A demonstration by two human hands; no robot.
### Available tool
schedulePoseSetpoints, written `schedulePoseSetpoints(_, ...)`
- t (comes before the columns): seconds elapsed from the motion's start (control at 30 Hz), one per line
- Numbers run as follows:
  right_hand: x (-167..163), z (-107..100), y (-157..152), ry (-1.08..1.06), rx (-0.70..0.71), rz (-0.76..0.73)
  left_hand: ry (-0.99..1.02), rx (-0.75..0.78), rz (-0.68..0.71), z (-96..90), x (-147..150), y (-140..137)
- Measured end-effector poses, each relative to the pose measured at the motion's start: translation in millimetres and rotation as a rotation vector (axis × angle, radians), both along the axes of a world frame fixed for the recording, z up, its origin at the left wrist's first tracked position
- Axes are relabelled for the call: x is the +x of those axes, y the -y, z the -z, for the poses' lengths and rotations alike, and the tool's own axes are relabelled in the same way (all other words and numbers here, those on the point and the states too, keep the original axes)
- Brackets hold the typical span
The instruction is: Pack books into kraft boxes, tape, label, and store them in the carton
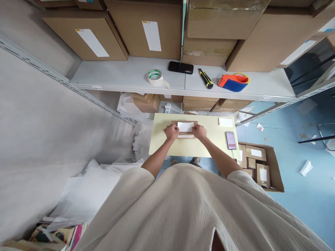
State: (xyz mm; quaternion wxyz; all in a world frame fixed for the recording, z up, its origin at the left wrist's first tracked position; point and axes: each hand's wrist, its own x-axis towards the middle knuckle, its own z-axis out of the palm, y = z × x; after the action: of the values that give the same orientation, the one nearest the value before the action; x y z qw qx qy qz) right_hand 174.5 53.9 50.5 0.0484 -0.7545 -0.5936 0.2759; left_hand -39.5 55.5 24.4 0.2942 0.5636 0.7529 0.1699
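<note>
Pinching a white slip (185,127) at its left and right ends, my left hand (171,132) and right hand (200,131) hold it over a small brown box (185,133); I cannot tell whether the slip touches it. The box sits a little left of the middle of my pale yellow table (162,146). At the table's right side lie a white card (225,122) and, nearer me, a lit phone (230,140). On the floor to the right, an open carton (276,170) holds smaller boxes (263,174). On the far shelf (125,75), left to right, are a tape roll (155,82), a black phone (180,67), a cutter (206,78) and a tape dispenser (233,83).
</note>
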Motion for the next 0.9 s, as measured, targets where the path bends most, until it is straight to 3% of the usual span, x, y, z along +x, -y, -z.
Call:
schedulePoseSetpoints(0.23, -4, 0, -6, 0.102, -0.058, -0.081, -0.063, 0.015, 0.062, -6.4, 2, 0)
schedulePoseSetpoints(0.33, -2, 3, -3, 0.146, -0.002, -0.115, -0.086, 0.058, 0.112, -7.5, -4, 4)
schedulePoseSetpoints(0.47, 2, 13, 8, 0.159, 0.213, -0.331, -0.126, 0.207, 0.464, -2.2, -14, 11)
schedulePoseSetpoints(0.6, 4, 29, 15, 0.17, 0.278, -0.654, -0.19, 0.174, 0.813, 7.9, -20, 13)
schedulePoseSetpoints(0.7, 7, 42, 17, 0.186, 0.219, -0.767, -0.243, 0.107, 0.897, 14.4, -19, 14)
schedulePoseSetpoints(0.9, 8, 60, 20, 0.212, 0.163, -0.78, -0.295, 0.059, 0.91, 20.9, -16, 16)
